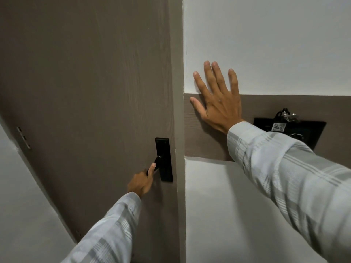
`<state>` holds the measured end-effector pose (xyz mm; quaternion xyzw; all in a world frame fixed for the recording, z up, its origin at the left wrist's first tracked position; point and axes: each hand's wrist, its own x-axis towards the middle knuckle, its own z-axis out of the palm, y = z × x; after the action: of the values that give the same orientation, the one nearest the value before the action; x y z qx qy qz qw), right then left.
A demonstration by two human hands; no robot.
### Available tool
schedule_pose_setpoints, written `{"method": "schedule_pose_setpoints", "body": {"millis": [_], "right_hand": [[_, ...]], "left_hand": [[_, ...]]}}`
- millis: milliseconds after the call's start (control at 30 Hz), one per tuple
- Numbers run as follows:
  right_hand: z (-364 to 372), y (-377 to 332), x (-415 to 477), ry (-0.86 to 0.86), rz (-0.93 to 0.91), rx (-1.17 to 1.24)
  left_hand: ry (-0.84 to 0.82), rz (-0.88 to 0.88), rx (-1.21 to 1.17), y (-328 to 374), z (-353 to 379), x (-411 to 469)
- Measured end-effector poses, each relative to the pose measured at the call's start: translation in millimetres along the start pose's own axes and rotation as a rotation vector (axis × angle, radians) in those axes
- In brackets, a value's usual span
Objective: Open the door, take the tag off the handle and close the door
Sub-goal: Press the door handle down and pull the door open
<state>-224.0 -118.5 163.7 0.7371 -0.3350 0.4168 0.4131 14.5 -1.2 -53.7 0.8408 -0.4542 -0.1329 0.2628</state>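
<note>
A brown wood-grain door (91, 88) fills the left half of the view and sits flush with its frame (178, 111). A black backplate (164, 160) on its right edge carries a black lever handle (157, 164). My left hand (141, 182) is closed around that lever, which slants down to the left. My right hand (216, 103) lies flat with fingers spread on the wall right of the frame, over the line between white paint and a brown band. No tag shows on this side of the handle.
A black wall panel (311, 133) sits on the brown band (205, 147) at the right, partly behind my right sleeve, with a card marked 406 (279, 127) and a key ring in it. Hinges (23, 137) show at the door's left edge.
</note>
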Motion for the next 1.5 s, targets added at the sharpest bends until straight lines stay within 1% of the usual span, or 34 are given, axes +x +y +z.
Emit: {"method": "schedule_pose_setpoints", "body": {"millis": [100,233,267,433,500,667,767,867,967,1067,1200,1267,1300,1333,1400,1500], "right_hand": [[1.6,0.4,-1.5,0.009,0.002,-0.008],[2.5,-0.3,-1.1,0.000,-0.003,0.009],[2.6,0.6,-0.6,-0.013,0.000,0.017],[0.2,1.2,-3.6,-0.052,-0.004,0.050],[-2.3,0.0,-7.6,-0.070,-0.001,0.081],[-9.3,-1.2,-21.6,-0.126,0.003,0.139],[-15.9,-6.9,-30.5,-0.131,-0.017,0.182],[-23.9,-22.9,-47.1,-0.083,-0.014,0.289],[-29.9,-50.6,-67.1,-0.038,-0.034,0.401],[-31.7,-75.4,-88.5,-0.034,-0.073,0.502],[-32.8,-98.9,-112.6,-0.046,-0.059,0.665],[-32.9,-112.7,-122.7,-0.115,-0.038,0.784],[-32.9,-120.5,-127.8,-0.188,-0.008,0.853],[-31.9,-127.7,-133.5,-0.289,0.036,0.908],[-28.1,-146.0,-144.0,-0.546,0.108,1.010],[-15.2,-175.4,-159.1,-0.895,0.152,1.172]], "left_hand": [[0.096,0.104,0.057,-17.3,-13.4,-3.3],[0.243,0.273,0.222,-27.8,-41.5,-6.3],[0.259,0.302,0.255,-29.3,-46.6,-6.8],[0.227,0.364,0.456,-38.5,-56.3,-16.9],[0.248,0.347,0.475,-43.3,-60.3,-26.0],[0.194,0.291,0.535,-46.1,-72.2,-46.7],[0.221,0.256,0.534,-45.1,-77.3,-58.5],[0.265,0.225,0.542,-40.7,-86.8,-72.7],[0.296,0.187,0.606,-42.2,-94.5,-89.4],[0.293,0.131,0.614,-46.6,-97.9,-105.5],[0.283,0.036,0.560,-49.0,-106.8,-124.9],[0.308,0.024,0.540,-48.7,-111.6,-137.1],[0.348,0.024,0.521,-48.5,-112.7,-146.0],[0.414,0.042,0.499,-46.7,-113.0,-153.6],[0.561,0.079,0.488,-42.4,-114.9,-173.0],[0.711,0.128,0.504,-26.8,-119.3,-198.0]]}}
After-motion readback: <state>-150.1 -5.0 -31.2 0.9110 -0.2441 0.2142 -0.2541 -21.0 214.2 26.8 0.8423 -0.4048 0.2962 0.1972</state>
